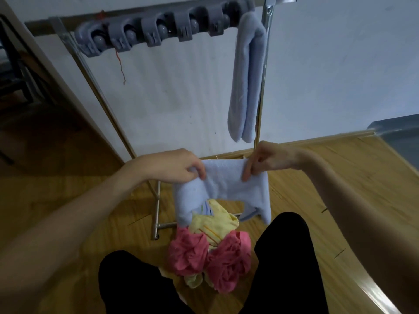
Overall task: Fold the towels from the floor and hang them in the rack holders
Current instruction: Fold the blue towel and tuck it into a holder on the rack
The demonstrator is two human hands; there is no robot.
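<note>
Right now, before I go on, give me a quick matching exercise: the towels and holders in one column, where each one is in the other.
Things:
1. Blue towel being folded
2. Folded blue towel
3. Pink towels
4. Grey holders

Places:
A. On the floor, between the person's legs
B. Hanging at the right end of the rack
C. In a row along the rack's top bar
D. Held by the left hand and the right hand

Pairs: 1-D, 2-B, 3-A, 4-C
</note>
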